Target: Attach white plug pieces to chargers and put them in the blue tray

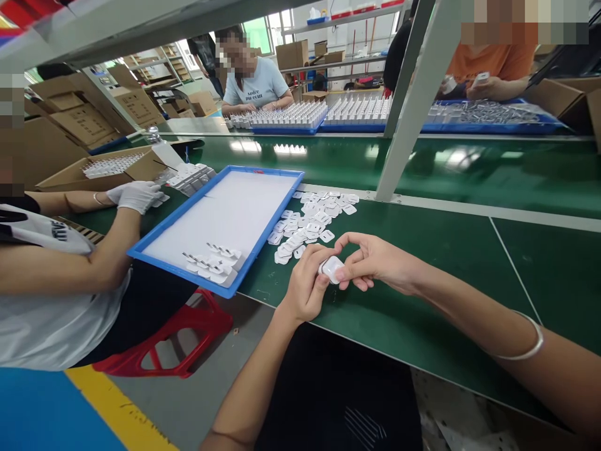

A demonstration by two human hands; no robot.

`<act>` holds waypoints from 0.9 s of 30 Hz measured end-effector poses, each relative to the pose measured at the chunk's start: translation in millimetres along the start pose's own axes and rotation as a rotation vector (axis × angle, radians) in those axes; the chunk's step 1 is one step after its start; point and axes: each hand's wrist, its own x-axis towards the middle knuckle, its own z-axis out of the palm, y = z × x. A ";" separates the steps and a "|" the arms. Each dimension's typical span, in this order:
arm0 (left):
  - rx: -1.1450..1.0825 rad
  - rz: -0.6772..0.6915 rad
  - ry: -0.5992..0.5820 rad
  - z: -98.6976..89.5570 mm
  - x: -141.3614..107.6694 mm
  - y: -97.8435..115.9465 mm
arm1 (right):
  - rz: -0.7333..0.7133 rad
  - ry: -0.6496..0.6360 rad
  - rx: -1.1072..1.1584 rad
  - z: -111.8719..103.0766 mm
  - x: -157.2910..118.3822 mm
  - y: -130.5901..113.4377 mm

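Note:
Between my two hands is a small white plastic housing (pixel 331 269), held just above the green table near its front edge. My left hand (pixel 307 282) is closed around its left side. The thumb and fingertips of my right hand (pixel 364 263) pinch its right side. Just beyond my hands lies a loose pile of flat white plastic plates (pixel 312 219). To the left, a blue-rimmed white tray (pixel 188 219) holds several white pieces with metal prongs (pixel 211 266) in its near corner.
A co-worker in white gloves (pixel 136 195) works left of the tray, beside a cardboard box (pixel 101 178). A slanted metal post (pixel 413 113) rises behind the pile. Across the green conveyor (pixel 338 163) stand blue trays of pronged parts (pixel 291 116). A red stool (pixel 188 338) stands below.

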 end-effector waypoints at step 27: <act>-0.048 0.016 -0.053 1.3 0.2 -1.6 | 0.036 0.068 -0.116 4.5 -3.4 -5.9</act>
